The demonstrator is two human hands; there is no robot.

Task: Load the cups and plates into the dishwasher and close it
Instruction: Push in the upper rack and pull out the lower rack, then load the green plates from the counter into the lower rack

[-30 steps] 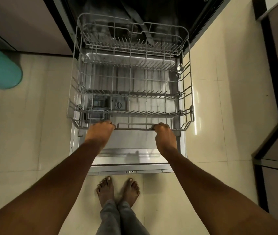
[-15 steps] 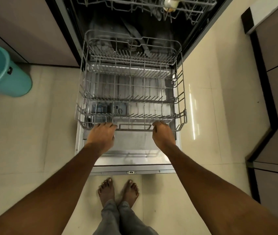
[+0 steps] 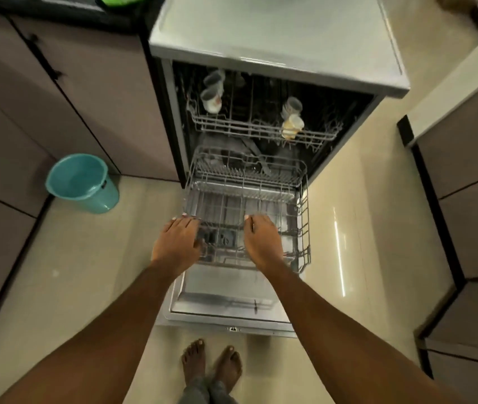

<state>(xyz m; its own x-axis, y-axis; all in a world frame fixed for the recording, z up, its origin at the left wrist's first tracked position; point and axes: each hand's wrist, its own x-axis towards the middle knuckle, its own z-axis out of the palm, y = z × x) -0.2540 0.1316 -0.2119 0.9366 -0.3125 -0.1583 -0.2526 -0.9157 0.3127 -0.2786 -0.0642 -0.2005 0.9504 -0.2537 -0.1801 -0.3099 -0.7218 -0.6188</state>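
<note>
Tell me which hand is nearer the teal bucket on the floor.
Left. The left hand is over the lower rack's front left corner, on the side toward the teal bucket; the right hand is over the rack's middle, farther from it.

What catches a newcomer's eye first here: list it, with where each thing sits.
The open dishwasher fills the middle, its empty lower rack pulled out over the dropped door, with the left hand and right hand open over the rack's front. Cups sit in the upper rack further in. A teal bucket stands on the floor to the left.
</note>
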